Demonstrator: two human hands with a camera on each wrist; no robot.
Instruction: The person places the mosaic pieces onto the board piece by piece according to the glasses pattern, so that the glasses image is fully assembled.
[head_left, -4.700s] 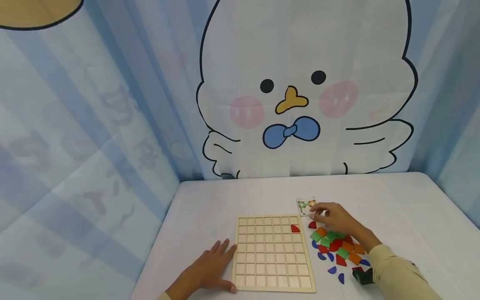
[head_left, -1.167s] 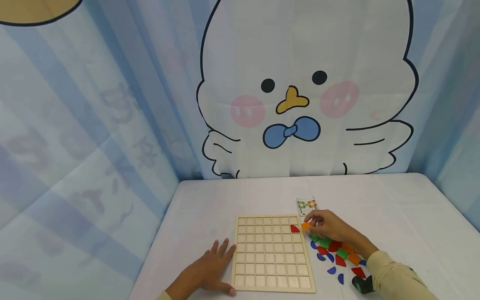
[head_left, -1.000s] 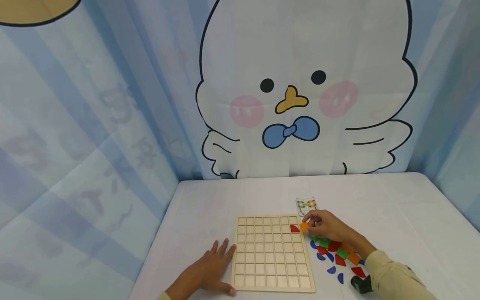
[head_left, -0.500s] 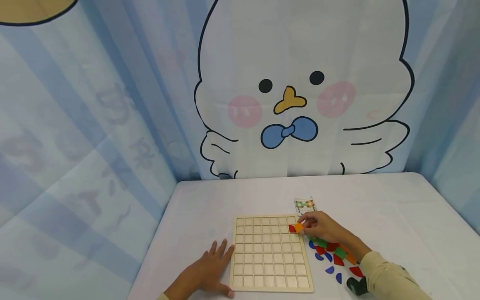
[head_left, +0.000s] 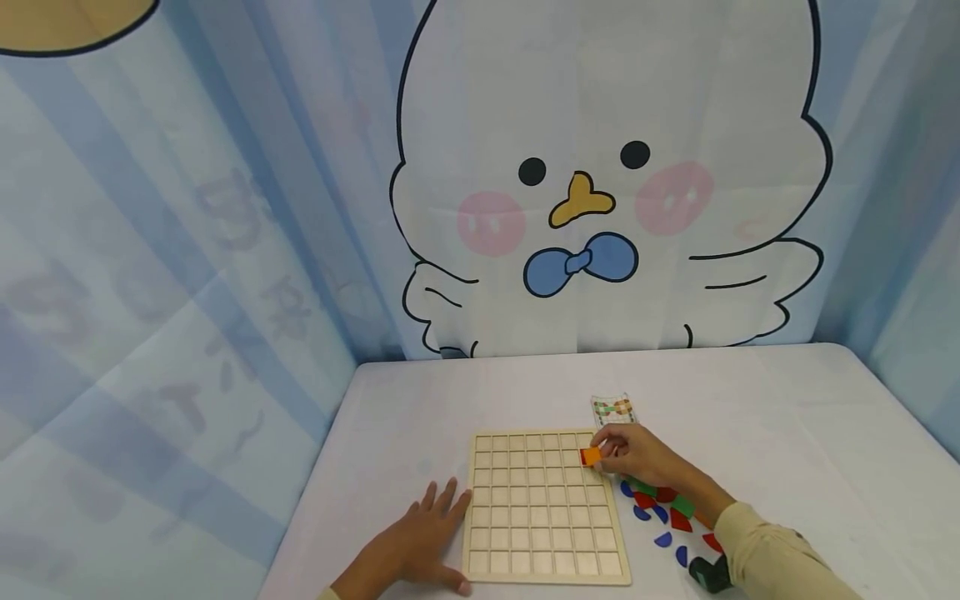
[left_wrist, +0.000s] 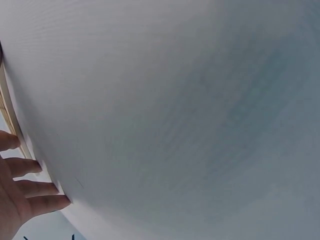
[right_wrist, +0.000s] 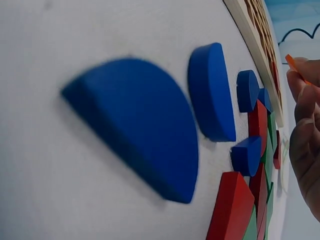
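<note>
My right hand (head_left: 637, 454) pinches an orange square tile (head_left: 591, 456) between thumb and fingers at the upper right of a wooden grid board (head_left: 540, 542). The tile overlaps a red piece (head_left: 582, 457) lying in a cell there, leaving only a sliver of red visible. In the right wrist view the orange tile (right_wrist: 291, 61) shows edge-on at the fingertips, close to the board. My left hand (head_left: 420, 537) lies on the table with fingers spread, thumb and fingertips along the board's left edge. The left wrist view shows its fingers (left_wrist: 37, 187) straight.
Right of the board lie loose blue half-round pieces (head_left: 663, 540), red pieces (head_left: 681, 520) and green tiles (head_left: 682, 505), partly under my right arm. A small pattern card (head_left: 613, 407) lies behind the board. Near my right sleeve sits a dark green object (head_left: 709, 575).
My right hand has picked the orange tile from the loose pieces and carried it left, past the board's right edge, over the red piece. My left hand has stayed in place.
</note>
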